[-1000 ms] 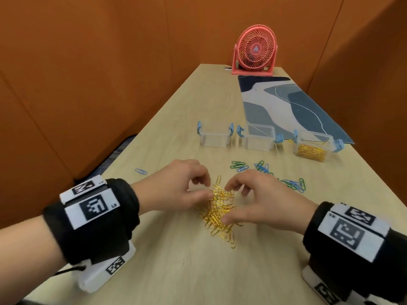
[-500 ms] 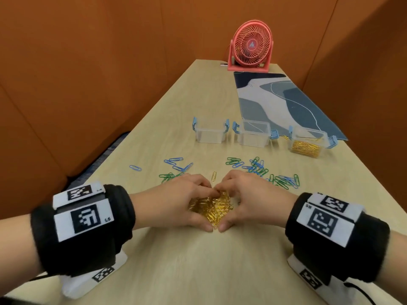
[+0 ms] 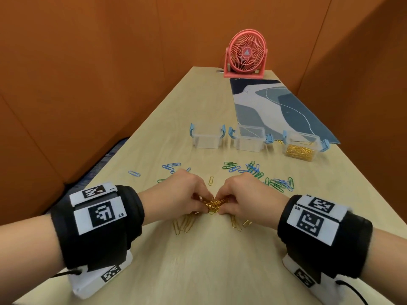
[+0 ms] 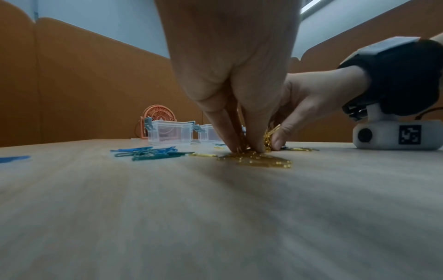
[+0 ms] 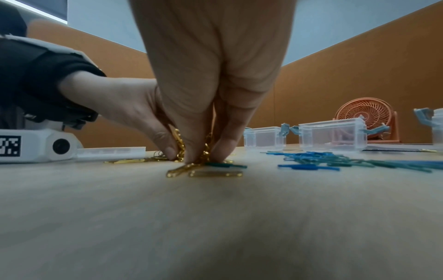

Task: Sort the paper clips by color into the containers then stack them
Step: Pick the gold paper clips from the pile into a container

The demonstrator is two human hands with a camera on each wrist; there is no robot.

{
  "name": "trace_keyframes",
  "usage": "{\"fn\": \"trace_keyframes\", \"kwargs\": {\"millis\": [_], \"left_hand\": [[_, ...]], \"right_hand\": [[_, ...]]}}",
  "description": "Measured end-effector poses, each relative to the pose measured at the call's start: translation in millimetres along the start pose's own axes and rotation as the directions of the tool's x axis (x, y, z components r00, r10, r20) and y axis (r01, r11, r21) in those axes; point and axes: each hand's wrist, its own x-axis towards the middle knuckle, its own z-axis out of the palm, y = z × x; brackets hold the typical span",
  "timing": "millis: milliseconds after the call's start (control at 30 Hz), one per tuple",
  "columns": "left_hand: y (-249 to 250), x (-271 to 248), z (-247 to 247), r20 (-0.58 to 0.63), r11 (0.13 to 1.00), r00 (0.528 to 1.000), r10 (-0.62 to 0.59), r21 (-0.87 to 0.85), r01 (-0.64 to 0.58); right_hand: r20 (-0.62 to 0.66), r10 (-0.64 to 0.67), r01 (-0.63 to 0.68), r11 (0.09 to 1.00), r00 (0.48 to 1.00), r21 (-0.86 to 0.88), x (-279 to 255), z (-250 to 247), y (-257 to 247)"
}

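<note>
A clump of gold paper clips (image 3: 212, 204) lies on the wooden table (image 3: 198, 260) between my two hands. My left hand (image 3: 199, 205) and my right hand (image 3: 221, 205) both pinch into this clump with curled fingers and thumbs, fingertips on the table. A few gold clips (image 3: 185, 224) lie loose just in front of the hands, and one (image 3: 211, 180) lies beyond them. Blue and green clips (image 3: 253, 169) are scattered farther back. Three clear containers stand in a row: the left (image 3: 207, 138) and middle (image 3: 250, 139) empty, the right (image 3: 300, 147) holding gold clips.
A pink desk fan (image 3: 244, 55) stands at the table's far end, with a blue patterned mat (image 3: 275, 108) in front of it. Orange partition walls close in on both sides. A lone blue clip (image 3: 134, 173) lies near the left edge.
Both hands closed inward from raking a spread pile to pinching a tight clump of gold clips. A few gold clips were left loose on the near side.
</note>
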Motion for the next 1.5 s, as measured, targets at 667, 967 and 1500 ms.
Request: {"fn": "trace_keyframes", "kwargs": {"millis": [667, 967, 1500], "left_hand": [[36.4, 85.6, -45.0, 0.193, 0.714, 0.956, -0.223, -0.636, 0.294], [111.2, 210.0, -45.0, 0.089, 0.697, 0.973, -0.211, -0.684, 0.214], [128.9, 234.0, -44.7, -0.036, 0.954, 0.997, -0.075, -0.295, 0.061]], "right_hand": [[-0.161, 0.395, -0.266, 0.817, 0.904, 0.512, -28.6, -64.7, 86.2], [-0.34, 0.547, -0.395, 0.815, 0.765, 0.424, -17.9, -116.3, 157.6], [-0.309, 0.493, -0.389, 0.856, 0.813, 0.341, -11.0, -117.8, 183.9]]}}
